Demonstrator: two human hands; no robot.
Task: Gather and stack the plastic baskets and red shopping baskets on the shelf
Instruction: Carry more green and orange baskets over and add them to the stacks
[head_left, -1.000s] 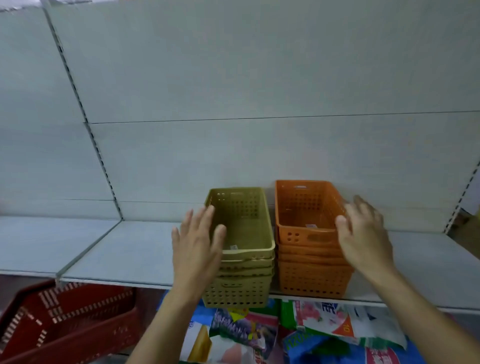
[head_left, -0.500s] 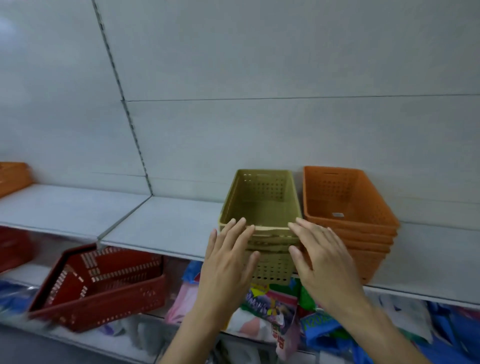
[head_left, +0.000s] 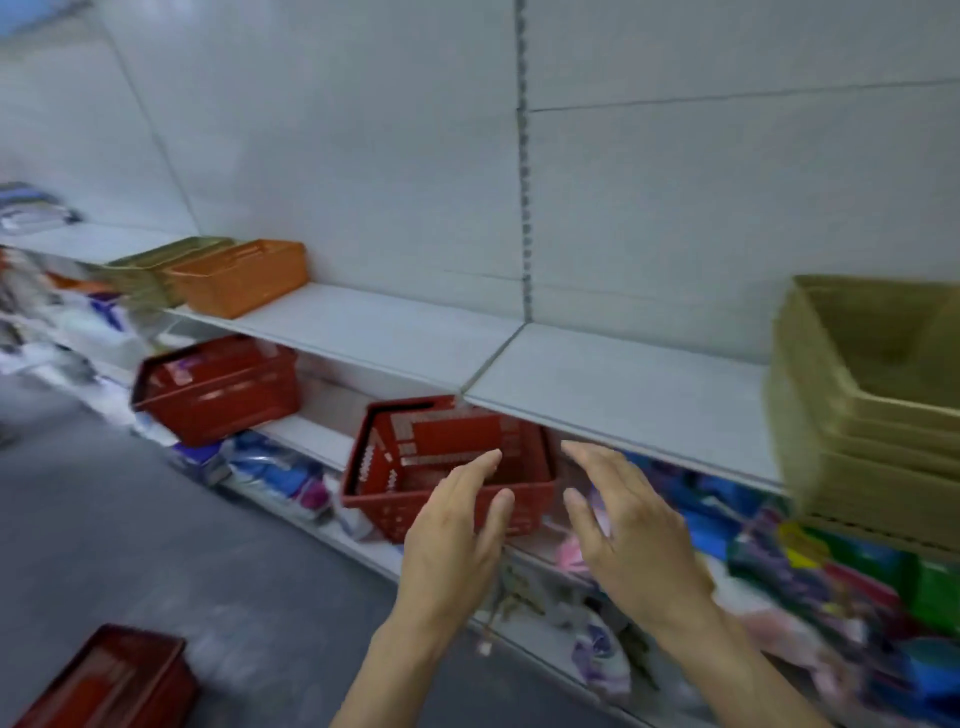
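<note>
Two hands, your left hand and right hand, hover with fingers spread, holding nothing, just before the nearest red basket. Left of that basket you have two more red baskets, three in all.

The grey upper shelf carries a stack of olive baskets at its right end and, way off left of that stack, an orange basket right beside more olive ones, with two red shopping baskets sitting on the shelf below.

both hands, left and right, reach forward with fingers straight, palms facing, holding nothing.
</note>
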